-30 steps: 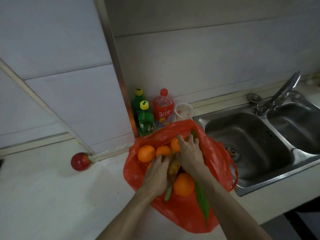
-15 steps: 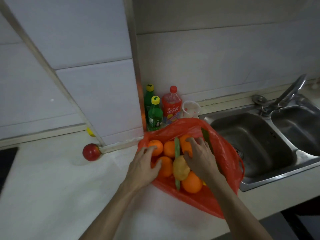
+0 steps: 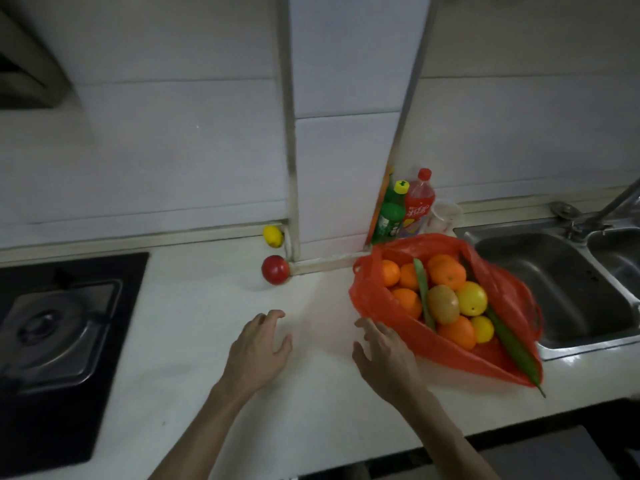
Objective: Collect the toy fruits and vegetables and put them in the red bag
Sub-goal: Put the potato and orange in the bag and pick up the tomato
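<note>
While most of the toy produce is already gathered, the coming move is judged to turn on what lies ahead of the left hand (image 3: pixel 258 344). A white counter (image 3: pixel 194 393) is spread beneath both hands, with a hob (image 3: pixel 52 323) off to the left hand's outer side and a sink (image 3: pixel 554 271) beyond the right hand's (image 3: pixel 386 355) outer side.

The red bag (image 3: pixel 370 296) is seen just to the right of the right hand, its near edge at that hand's fingertips; whether it is touched cannot be told. Its mouth lies open, and oranges (image 3: pixel 448 275) and a long green pod (image 3: pixel 512 344) are held inside, the pod's long axis running from ahead of the right hand back toward the counter's near edge.

Both hands are held low and palm down, fingers spread and loosely bent, with nothing gripped in either.

A red toy fruit (image 3: pixel 275 270) is found straight ahead of the left hand, apart from its fingertips, at the foot of the wall pillar. Since it is round, no long axis need be matched.

A yellow lemon (image 3: pixel 273 236) is tucked just beyond the red fruit. The left hand is judged the nearer to both; by the right hand a reach across would be needed.
</note>
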A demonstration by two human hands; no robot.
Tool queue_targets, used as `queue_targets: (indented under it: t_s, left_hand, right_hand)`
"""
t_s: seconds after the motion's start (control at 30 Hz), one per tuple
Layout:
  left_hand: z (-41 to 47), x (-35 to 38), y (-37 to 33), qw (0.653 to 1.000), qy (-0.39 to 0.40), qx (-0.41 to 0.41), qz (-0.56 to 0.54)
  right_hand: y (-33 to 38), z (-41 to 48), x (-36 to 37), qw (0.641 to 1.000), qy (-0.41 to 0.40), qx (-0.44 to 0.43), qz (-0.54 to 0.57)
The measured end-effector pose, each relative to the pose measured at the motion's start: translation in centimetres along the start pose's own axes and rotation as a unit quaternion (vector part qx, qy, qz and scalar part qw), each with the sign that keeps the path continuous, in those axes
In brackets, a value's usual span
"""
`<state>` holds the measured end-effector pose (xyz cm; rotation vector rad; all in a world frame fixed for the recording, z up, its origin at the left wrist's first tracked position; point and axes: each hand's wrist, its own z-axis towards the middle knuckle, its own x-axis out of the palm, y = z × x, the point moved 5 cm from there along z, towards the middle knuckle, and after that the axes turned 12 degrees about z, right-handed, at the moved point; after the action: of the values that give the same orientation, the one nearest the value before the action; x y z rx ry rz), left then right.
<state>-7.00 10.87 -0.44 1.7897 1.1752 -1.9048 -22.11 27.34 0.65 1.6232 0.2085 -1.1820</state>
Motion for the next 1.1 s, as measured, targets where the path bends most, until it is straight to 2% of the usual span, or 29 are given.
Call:
queue_targets:
  t_s: [0.17, 0.37, 0.63, 0.8, 0.93, 1.1]
  left_hand:
    - [-3.3, -1.8, 6.3, 1.000, 0.008, -0.009, 0.020]
    - [-2.6, -3.4, 10.3, 0.999, 0.020, -0.012, 0.031]
    - [4.4, -4.8, 10.5, 0.999, 0.019, -0.007, 0.039]
    - [10.4, -3.7, 10.0, 0.999, 0.018, -0.019, 0.023]
    - [14.5, -0.8, 9.5, 0.997, 0.056, -0.045, -0.015]
    - [17.8, 2.4, 8.6, 0.995, 0.056, -0.042, -0.076]
  right_hand:
    - [5.2, -1.1, 5.7, 0.999, 0.033, -0.020, 0.004]
    - [9.2, 1.2, 8.4, 0.997, 0.068, -0.020, -0.012]
    - [11.7, 12.8, 8.3, 0.995, 0.092, -0.017, -0.046]
    - [12.6, 21.3, 10.1, 0.992, 0.115, -0.047, -0.034]
    - [11.2, 27.2, 12.9, 0.989, 0.113, -0.073, -0.069]
    - [8.4, 32.2, 16.1, 0.977, 0.183, -0.003, -0.107]
